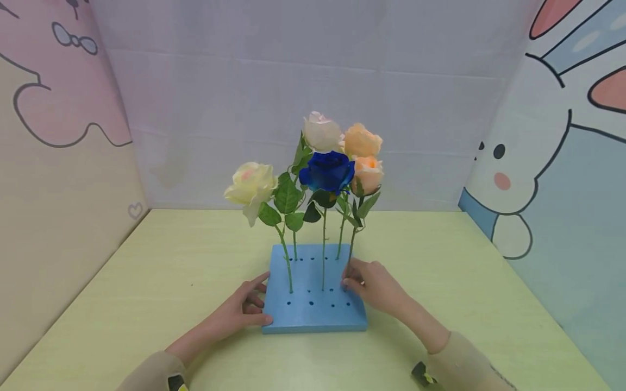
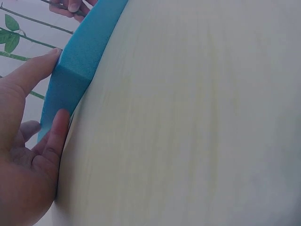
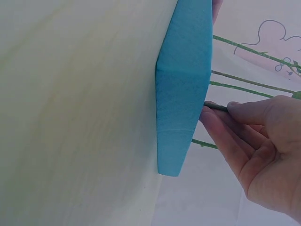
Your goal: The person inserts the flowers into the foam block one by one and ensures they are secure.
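A blue foam block (image 1: 313,317) with small holes holds several upright artificial roses. My right hand (image 1: 375,285) pinches the brown-green stem (image 3: 216,106) of the front peach rose (image 1: 368,175) between thumb and fingers, low down at the block's right side. My left hand (image 1: 243,305) rests against the block's left edge, its thumb at the front corner and its other fingers spread along the side. Left of the middle leans a pale yellow rose (image 1: 251,187). A deep blue rose (image 1: 327,172) stands in the middle, overlapping a whitish rose (image 1: 321,132) behind it.
Another peach rose (image 1: 362,140) stands at the back right of the block. Under everything lies a pale yellow wood-grain table (image 1: 195,233). A whitish cloth backdrop (image 1: 235,98) rises behind, with cartoon-printed walls (image 1: 582,217) on both sides.
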Action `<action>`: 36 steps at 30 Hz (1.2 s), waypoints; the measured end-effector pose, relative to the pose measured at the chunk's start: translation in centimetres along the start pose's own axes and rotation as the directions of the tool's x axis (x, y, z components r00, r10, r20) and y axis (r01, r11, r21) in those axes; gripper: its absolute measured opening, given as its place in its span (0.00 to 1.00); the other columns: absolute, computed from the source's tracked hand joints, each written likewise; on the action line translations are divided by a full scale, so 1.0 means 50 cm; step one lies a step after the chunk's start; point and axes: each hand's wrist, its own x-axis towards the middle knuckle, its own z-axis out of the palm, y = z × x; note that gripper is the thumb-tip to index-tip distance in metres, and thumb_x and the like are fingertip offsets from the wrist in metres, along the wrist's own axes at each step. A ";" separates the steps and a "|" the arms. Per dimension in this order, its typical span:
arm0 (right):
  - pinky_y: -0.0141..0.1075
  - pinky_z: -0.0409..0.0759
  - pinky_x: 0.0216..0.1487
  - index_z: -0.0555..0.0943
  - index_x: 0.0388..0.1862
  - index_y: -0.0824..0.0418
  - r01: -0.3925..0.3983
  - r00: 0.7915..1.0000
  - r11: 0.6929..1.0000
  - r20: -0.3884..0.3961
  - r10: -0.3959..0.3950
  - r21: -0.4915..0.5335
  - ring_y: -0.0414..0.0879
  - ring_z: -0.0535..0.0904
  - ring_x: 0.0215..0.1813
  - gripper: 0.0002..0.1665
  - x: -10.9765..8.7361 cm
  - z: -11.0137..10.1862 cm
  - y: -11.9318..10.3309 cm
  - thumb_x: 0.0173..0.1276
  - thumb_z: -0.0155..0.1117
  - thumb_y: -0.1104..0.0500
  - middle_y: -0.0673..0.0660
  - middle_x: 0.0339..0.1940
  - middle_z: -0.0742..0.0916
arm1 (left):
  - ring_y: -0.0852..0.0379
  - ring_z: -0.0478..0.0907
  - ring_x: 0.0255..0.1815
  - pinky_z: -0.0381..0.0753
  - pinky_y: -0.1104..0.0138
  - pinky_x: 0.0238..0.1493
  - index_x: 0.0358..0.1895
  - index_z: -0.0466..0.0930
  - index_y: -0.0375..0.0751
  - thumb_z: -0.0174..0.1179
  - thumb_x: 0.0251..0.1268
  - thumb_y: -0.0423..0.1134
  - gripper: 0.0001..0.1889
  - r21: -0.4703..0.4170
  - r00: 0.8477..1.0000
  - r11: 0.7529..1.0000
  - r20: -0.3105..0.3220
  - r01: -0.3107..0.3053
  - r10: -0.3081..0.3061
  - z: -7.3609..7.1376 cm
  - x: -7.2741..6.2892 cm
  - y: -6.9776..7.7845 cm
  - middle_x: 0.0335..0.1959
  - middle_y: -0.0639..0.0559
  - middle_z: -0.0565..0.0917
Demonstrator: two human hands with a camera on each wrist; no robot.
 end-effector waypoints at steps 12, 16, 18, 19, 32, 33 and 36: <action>0.27 0.83 0.39 0.79 0.36 0.58 -0.005 1.000 1.000 0.008 0.004 0.020 0.43 0.88 0.39 0.03 -0.001 -0.002 0.002 0.68 0.64 0.63 0.52 0.34 0.91 | 0.52 0.75 0.52 0.78 0.75 0.50 0.79 0.50 0.47 0.71 0.59 0.44 0.49 -0.011 1.000 1.000 0.005 -0.010 0.010 -0.001 0.000 0.001 0.67 0.39 0.67; 0.28 0.83 0.39 0.79 0.36 0.58 -0.015 1.000 1.000 0.008 0.015 0.012 0.43 0.88 0.39 0.03 -0.001 -0.001 0.003 0.68 0.65 0.63 0.52 0.34 0.91 | 0.52 0.75 0.52 0.78 0.75 0.50 0.79 0.50 0.48 0.71 0.59 0.44 0.49 -0.013 1.000 1.000 0.004 -0.007 0.007 -0.001 0.000 0.001 0.67 0.39 0.67; 0.28 0.83 0.39 0.79 0.36 0.58 -0.024 1.000 1.000 0.009 0.024 0.008 0.43 0.88 0.39 0.03 -0.001 -0.001 0.002 0.68 0.65 0.63 0.52 0.34 0.91 | 0.52 0.75 0.52 0.78 0.74 0.50 0.79 0.50 0.48 0.71 0.59 0.44 0.49 -0.014 1.000 1.000 0.004 -0.004 0.004 -0.001 0.000 0.002 0.67 0.40 0.67; 0.28 0.83 0.39 0.79 0.36 0.58 -0.027 1.000 1.000 0.009 0.027 0.007 0.43 0.88 0.39 0.03 -0.001 -0.001 0.002 0.68 0.65 0.63 0.52 0.34 0.91 | 0.52 0.75 0.52 0.78 0.74 0.50 0.79 0.50 0.48 0.71 0.59 0.45 0.49 -0.014 1.000 1.000 0.004 -0.003 0.003 -0.001 0.000 0.002 0.67 0.40 0.67; 0.28 0.83 0.38 0.78 0.35 0.58 -0.033 0.999 0.999 0.010 0.033 0.030 0.42 0.88 0.39 0.03 -0.007 -0.006 0.001 0.68 0.65 0.64 0.52 0.34 0.90 | 0.52 0.75 0.52 0.78 0.74 0.50 0.79 0.50 0.48 0.71 0.59 0.45 0.49 -0.014 1.000 1.000 0.017 -0.013 0.013 0.001 0.004 0.002 0.67 0.39 0.68; 0.28 0.83 0.38 0.78 0.35 0.58 -0.035 0.999 0.999 0.011 0.035 0.034 0.42 0.88 0.39 0.03 -0.007 -0.006 0.002 0.68 0.65 0.64 0.52 0.34 0.90 | 0.52 0.75 0.52 0.78 0.74 0.50 0.79 0.50 0.48 0.71 0.59 0.45 0.49 -0.014 1.000 1.000 0.017 -0.013 0.013 0.001 0.005 0.002 0.67 0.39 0.68; 0.28 0.84 0.38 0.78 0.35 0.58 -0.042 0.999 0.998 0.012 0.041 0.048 0.42 0.88 0.38 0.03 -0.008 -0.006 0.002 0.68 0.65 0.64 0.52 0.34 0.90 | 0.52 0.75 0.52 0.78 0.74 0.50 0.79 0.50 0.47 0.71 0.59 0.45 0.49 -0.014 1.000 1.000 0.019 -0.013 0.013 0.001 0.005 0.003 0.67 0.39 0.68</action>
